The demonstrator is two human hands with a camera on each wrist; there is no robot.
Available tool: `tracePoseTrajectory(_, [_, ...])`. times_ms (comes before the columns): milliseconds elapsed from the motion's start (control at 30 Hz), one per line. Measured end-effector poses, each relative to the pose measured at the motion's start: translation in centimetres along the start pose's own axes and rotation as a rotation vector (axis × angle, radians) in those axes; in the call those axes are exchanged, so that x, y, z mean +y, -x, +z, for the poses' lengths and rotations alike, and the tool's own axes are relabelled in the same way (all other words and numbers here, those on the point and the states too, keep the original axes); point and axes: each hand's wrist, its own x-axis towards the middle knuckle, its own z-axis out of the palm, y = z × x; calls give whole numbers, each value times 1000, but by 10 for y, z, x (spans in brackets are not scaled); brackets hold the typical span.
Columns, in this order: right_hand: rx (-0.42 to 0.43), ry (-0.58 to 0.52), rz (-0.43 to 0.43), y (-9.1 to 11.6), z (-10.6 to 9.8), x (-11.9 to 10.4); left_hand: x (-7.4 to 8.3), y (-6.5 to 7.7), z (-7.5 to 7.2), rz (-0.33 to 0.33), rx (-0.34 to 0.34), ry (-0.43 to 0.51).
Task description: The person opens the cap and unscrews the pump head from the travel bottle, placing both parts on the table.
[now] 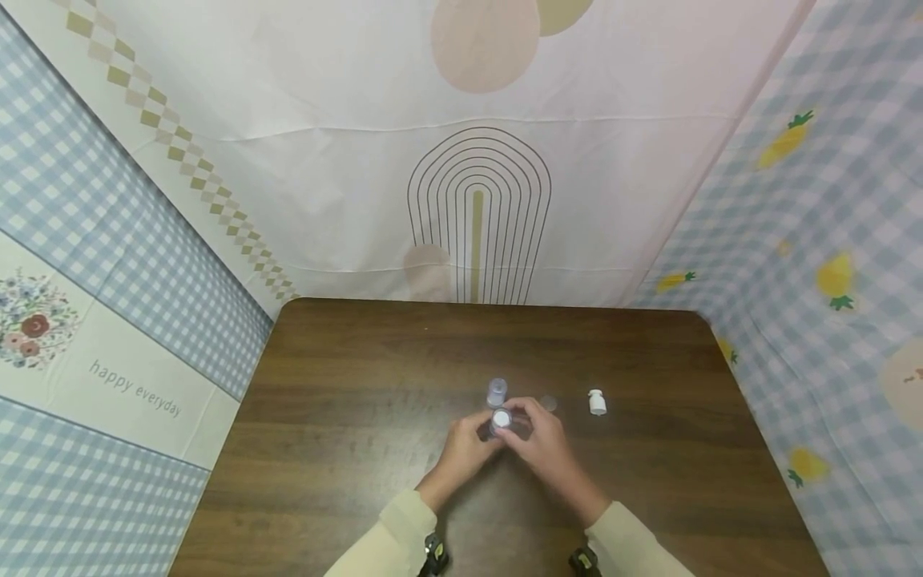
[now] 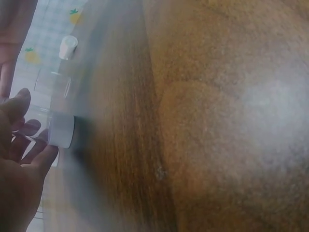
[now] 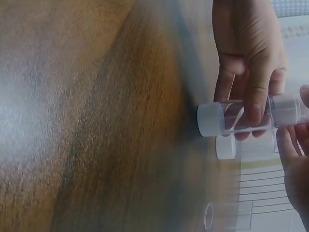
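A clear cylindrical container [image 3: 236, 126] with a white lower end [image 3: 210, 120] stands upright, low over the table. My left hand [image 1: 463, 453] grips its side, thumb across the clear wall in the right wrist view. At its top, my right hand [image 1: 544, 441] pinches a clear, frosted-looking upper part [image 3: 286, 110] between thumb and fingers. From above, a white disc [image 1: 501, 418] shows between both hands. Just behind stands a second clear container [image 1: 497, 392], also with a white lower end [image 3: 225, 147].
A transparent cup [image 1: 549, 403] stands on the brown wooden table [image 1: 346, 449] just beyond my right hand. Farther right is a small white bottle [image 1: 597, 402]. Patterned cloths hang along the table's back and sides.
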Motion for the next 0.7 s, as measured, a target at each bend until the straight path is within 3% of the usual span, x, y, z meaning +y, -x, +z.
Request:
tracePoseTrajectory(333, [-72,88,-74,-4,-9,5,-1,-1,0,21,-5,-9])
tracePoseTrajectory(700, [-146,17,-14,-6,-13,3,-3,0,0,-18,-32,36])
